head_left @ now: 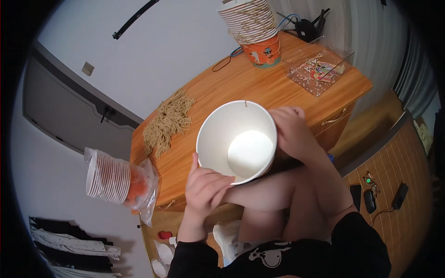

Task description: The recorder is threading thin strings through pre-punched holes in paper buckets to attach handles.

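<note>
Over the near edge of the table I hold a large paper bucket [214, 136], tilted so that its bare white inside faces me. My left hand [204, 187] is closed on the near left rim, thumb up along the outside and fingers at the lip. Around the right wall curls my right hand [291, 129], its fingertips partly hidden behind the bucket. A short tan cord end [246, 104] shows inside the far rim. Left of the bucket lies a heap of tan cords [170, 120] on the wooden table [232, 83].
At the back stands a tall stack of orange buckets [262, 51] with cords strung on it. Beside it are a clear box [320, 72] with small beads and a black router [306, 30]. More nested buckets in plastic wrap [111, 178] sit at the table's left end.
</note>
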Action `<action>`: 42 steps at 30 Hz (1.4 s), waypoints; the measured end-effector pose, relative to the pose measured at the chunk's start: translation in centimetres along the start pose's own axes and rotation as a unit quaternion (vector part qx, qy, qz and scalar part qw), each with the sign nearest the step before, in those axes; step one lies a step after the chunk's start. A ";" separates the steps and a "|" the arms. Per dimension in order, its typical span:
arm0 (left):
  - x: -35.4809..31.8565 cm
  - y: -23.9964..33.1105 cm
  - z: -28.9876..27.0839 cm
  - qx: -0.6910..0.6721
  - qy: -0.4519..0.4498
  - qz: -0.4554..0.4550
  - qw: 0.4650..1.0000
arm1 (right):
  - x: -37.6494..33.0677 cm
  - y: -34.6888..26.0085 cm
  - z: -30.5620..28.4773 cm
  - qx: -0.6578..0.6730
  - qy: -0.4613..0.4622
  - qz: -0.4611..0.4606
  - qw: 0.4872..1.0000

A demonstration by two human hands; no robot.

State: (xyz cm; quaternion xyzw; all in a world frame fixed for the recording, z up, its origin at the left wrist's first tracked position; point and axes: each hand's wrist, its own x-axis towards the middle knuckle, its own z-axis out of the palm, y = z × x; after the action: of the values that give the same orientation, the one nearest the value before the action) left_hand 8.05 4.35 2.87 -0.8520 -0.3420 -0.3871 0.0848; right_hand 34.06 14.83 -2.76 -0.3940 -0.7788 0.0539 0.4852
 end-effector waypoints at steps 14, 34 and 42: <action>32.5 -13.4 3.1 0.076 0.318 0.057 0.943 | -0.8 2.7 3.8 -0.146 -0.083 0.119 0.979; 13.6 -12.8 6.5 0.333 -0.225 0.267 0.876 | -0.8 3.3 3.4 -0.141 -0.111 0.117 0.977; -2.8 -12.5 -22.6 0.618 0.082 -0.180 0.761 | -1.0 3.1 3.7 -0.168 -0.113 0.115 0.972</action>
State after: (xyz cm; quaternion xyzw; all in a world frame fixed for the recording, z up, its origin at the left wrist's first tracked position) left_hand -14.90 3.02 14.81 -0.5024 -0.6457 -0.1685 0.5498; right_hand 33.08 17.39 -6.84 -0.5486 -0.7757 0.0220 0.3113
